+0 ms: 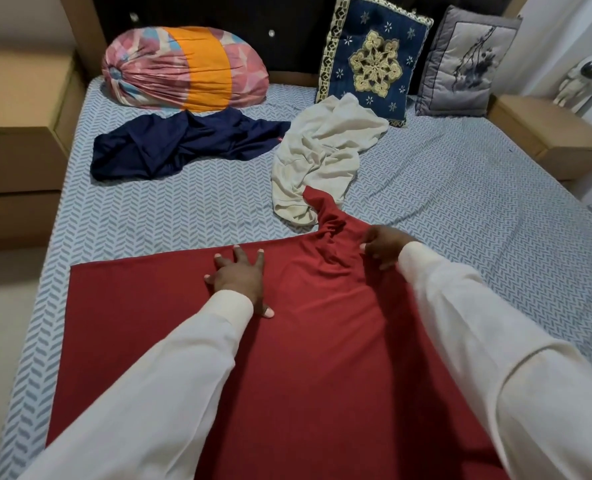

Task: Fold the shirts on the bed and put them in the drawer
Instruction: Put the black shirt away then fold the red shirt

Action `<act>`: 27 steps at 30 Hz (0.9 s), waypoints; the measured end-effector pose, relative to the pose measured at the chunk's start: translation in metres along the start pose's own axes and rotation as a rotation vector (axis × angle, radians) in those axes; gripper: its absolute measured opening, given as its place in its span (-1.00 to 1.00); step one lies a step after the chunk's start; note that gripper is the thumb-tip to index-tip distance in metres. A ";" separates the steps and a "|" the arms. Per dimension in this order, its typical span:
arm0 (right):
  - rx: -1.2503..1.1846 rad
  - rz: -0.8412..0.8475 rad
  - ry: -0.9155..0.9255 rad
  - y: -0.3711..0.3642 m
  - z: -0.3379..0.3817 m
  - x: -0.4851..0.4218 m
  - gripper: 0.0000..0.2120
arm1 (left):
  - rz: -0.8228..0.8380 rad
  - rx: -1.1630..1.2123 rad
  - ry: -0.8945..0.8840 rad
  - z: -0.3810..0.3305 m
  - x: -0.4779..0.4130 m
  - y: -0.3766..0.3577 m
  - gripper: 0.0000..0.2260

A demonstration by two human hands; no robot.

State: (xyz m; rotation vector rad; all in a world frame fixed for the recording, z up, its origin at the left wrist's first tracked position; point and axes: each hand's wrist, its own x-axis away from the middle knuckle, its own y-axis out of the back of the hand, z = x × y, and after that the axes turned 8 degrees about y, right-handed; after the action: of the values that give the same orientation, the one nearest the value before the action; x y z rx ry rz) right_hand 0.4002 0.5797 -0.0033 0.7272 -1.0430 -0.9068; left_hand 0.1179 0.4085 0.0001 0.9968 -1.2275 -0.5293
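Red shirt (322, 341) spread across near end of bed (460, 188). Left hand (240, 280) pressed flat on it, fingers splayed. Right hand (384, 245) pinched bunched fabric by far sleeve. Navy shirt (170, 143), cream shirt (318, 154) crumpled farther back.

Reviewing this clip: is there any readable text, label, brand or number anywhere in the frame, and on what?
None can be read.
Navy shirt: a tiny red tab near its right edge, too small to read.
Red shirt, cream shirt, cushions and bedsheet: patterns only, no lettering.
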 end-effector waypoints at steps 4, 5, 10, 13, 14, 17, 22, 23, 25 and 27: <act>-0.097 -0.237 -0.058 0.020 -0.009 -0.029 -0.73 | 0.011 0.018 -0.004 -0.002 -0.006 -0.001 0.21; -0.176 -0.163 -0.054 0.017 -0.004 -0.030 -0.74 | 0.010 0.013 0.001 -0.002 -0.008 -0.001 0.22; -0.214 -0.283 -0.111 0.019 -0.015 -0.056 -0.86 | 0.032 0.001 0.033 -0.008 -0.016 0.000 0.29; -0.132 -0.438 -0.166 0.015 -0.034 -0.068 -0.89 | 0.010 -0.010 0.048 -0.009 -0.022 -0.002 0.34; -0.093 -0.423 -0.165 0.010 -0.035 -0.068 -0.89 | 0.006 -0.010 0.054 -0.009 -0.023 -0.002 0.36; -0.045 -0.376 -0.133 0.007 -0.033 -0.066 -0.75 | 0.000 -0.009 0.071 -0.013 -0.026 -0.002 0.40; -0.053 -0.395 0.035 0.021 -0.032 -0.036 -0.47 | 0.008 0.006 0.080 -0.016 -0.024 -0.002 0.39; -0.001 -0.424 0.053 0.019 -0.026 -0.019 -0.48 | 0.010 0.015 0.084 -0.016 -0.023 -0.002 0.38; 0.140 -0.364 0.043 0.010 -0.020 0.015 -0.54 | 0.005 0.026 0.085 -0.015 -0.020 -0.005 0.34; 0.179 -0.073 -0.075 -0.007 -0.010 0.057 -0.58 | -0.006 0.042 0.091 -0.014 -0.017 -0.009 0.29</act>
State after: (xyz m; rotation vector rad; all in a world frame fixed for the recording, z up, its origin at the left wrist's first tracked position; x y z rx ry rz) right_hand 0.4204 0.5272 0.0099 0.8910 -1.1811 -0.9170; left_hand 0.1274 0.4220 -0.0168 1.0497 -1.1589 -0.4599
